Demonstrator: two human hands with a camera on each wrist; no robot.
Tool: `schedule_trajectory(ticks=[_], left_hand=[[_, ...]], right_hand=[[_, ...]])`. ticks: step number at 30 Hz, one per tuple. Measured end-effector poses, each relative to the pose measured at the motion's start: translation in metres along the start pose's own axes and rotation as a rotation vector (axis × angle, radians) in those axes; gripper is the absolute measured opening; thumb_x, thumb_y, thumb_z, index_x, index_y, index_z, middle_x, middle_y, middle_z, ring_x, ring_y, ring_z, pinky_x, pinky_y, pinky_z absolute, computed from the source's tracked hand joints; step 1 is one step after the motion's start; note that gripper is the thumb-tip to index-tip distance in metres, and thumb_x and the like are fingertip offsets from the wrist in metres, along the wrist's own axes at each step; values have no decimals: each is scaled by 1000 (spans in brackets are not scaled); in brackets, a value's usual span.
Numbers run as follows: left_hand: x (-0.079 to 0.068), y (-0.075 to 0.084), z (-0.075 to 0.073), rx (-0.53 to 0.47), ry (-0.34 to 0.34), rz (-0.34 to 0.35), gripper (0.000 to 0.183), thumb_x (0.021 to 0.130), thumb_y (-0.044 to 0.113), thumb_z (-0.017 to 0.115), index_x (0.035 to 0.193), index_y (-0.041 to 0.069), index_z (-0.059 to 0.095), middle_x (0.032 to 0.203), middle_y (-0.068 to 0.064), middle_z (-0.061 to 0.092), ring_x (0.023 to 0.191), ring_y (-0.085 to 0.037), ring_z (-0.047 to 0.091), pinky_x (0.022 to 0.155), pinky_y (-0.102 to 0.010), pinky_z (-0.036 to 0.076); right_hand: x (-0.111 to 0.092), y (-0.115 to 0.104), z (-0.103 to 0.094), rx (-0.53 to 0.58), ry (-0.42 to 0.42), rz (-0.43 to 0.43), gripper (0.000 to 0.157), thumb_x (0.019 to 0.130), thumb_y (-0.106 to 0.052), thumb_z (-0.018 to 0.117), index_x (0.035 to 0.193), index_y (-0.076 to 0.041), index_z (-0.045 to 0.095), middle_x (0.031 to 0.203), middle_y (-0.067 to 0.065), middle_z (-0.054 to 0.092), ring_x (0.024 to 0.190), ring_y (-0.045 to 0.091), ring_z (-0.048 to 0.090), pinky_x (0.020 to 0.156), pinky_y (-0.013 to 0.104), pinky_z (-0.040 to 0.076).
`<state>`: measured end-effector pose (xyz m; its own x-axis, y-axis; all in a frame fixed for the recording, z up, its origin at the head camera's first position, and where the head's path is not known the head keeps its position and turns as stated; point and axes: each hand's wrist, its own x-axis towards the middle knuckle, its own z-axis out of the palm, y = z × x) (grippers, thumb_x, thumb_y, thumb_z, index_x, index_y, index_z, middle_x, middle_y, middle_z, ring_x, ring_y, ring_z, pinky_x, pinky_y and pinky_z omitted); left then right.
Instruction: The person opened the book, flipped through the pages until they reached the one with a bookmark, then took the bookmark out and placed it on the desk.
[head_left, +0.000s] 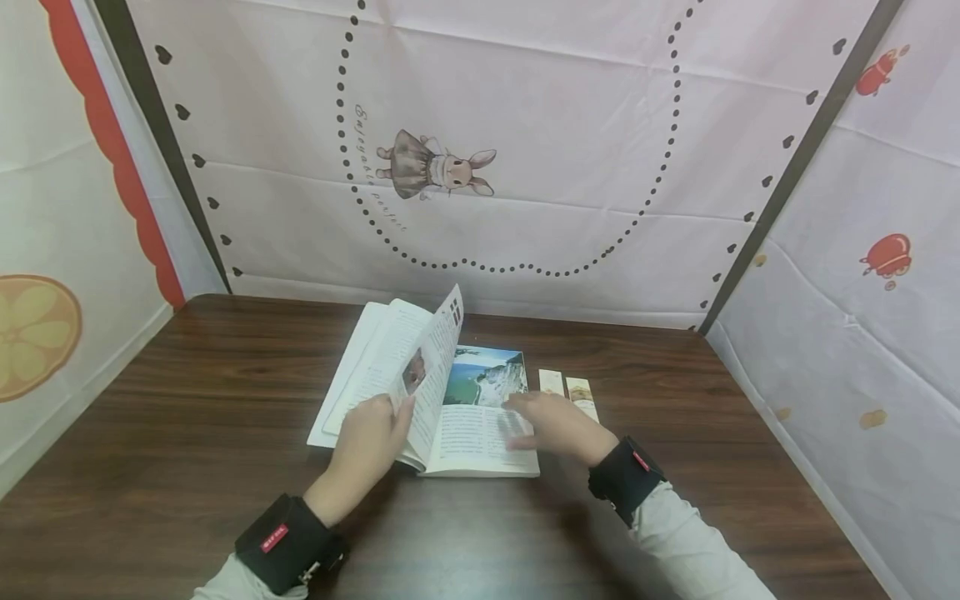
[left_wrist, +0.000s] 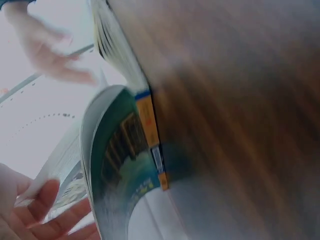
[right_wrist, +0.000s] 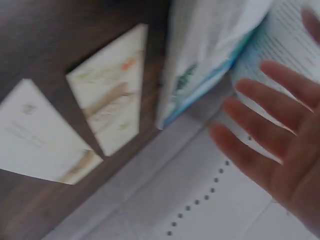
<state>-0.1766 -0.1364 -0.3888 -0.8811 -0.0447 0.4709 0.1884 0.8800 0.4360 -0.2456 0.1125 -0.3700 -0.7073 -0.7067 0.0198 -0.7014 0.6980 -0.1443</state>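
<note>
While the left hand (head_left: 371,437) held a sheaf of raised pages (head_left: 431,400) at the near left of the open book (head_left: 480,450), the right hand (head_left: 558,421) was spread over the book's right side. The book itself lay on the dark wooden table (head_left: 187,417). The left hand's grip was narrow, with the leaves caught between thumb and fingers; this hold seemed meant to keep the sheaf upright so that it would not drop across the spread to its right. Below the book's far-right photograph (head_left: 487,379) of a cliff and green water, the printed text was exposed, probably because the sheaf was held back.

The right hand gripped nothing: its fingers were wide apart and nearly straight, perhaps to smooth or steady the book's right page. Blur left it unclear whether the fingertips touched the paper or were just above it.

To the right of the book, apart from its edge, lay a nearer card (head_left: 551,382) and a farther card (head_left: 581,393), both pale and printed, partly hidden by the right hand in the head view. Their place beside the book probably kept them within easy reach without covering any print. Beyond the book hung a pale cloth (head_left: 540,225) with a rabbit figure.
</note>
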Motion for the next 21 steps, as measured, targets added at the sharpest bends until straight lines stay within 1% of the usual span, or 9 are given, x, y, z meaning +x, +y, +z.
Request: schedule_trajectory(ticks=[2,3,5,7,9,12,15,18,21], left_hand=[[1,-5,-3,1,39,25,25,88,15,62,85,-10,62,75,-21,64,72,-33,64,66,-38,54],[2,-8,-4,13,50,31,27,86,13,65,94,-12,61,91,-26,65,91,-39,64,81,-45,53],[3,-12,-5,35,58,34,43,81,11,70,114,-11,54,123,-32,54,126,-49,42,105,-59,34],[3,-16,-6,49,42,20,54,78,9,72,124,-4,48,142,-33,35,139,-53,15,108,-69,14],[3,-18,-7,78,25,8,65,76,8,75,132,5,42,151,-31,16,140,-53,-4,103,-76,5],[2,-19,-6,169,-14,72,73,77,4,72,141,19,40,155,-28,7,140,-52,-10,100,-79,1],[1,-20,-3,291,-121,261,71,79,-4,66,139,25,45,154,-24,19,141,-51,6,103,-76,9],[-3,-19,-3,313,-315,446,64,80,-10,58,134,24,54,150,-19,33,138,-48,24,106,-69,22],[-7,-16,-7,261,-489,461,58,81,-12,56,131,16,56,147,-17,40,136,-43,33,106,-63,28]], right_hand=[[-2,6,6,18,-94,-9,65,79,-36,74,132,-4,53,136,16,53,126,31,51,102,44,43],[-3,8,8,31,-127,-9,70,78,-37,75,135,-5,50,140,16,50,129,31,48,104,45,41],[-5,13,13,46,-169,-12,77,77,-38,76,139,-5,45,145,15,44,134,31,43,107,46,38],[-6,16,16,58,-188,-4,82,76,-41,76,141,-5,42,147,14,41,136,30,40,108,49,36],[-7,18,18,74,-208,12,85,75,-43,76,142,-7,40,150,13,38,138,29,36,109,51,33],[-8,19,19,82,-226,5,86,75,-43,76,143,-7,38,151,14,34,140,31,33,109,53,32],[-9,18,19,80,-242,6,86,76,-43,76,144,-8,38,153,14,31,141,31,30,110,53,30],[-10,17,17,70,-249,15,84,76,-43,75,144,-9,38,153,13,31,141,30,30,111,54,30],[-9,17,15,57,-253,0,82,77,-44,74,143,-9,39,152,14,33,140,31,32,109,55,31]])
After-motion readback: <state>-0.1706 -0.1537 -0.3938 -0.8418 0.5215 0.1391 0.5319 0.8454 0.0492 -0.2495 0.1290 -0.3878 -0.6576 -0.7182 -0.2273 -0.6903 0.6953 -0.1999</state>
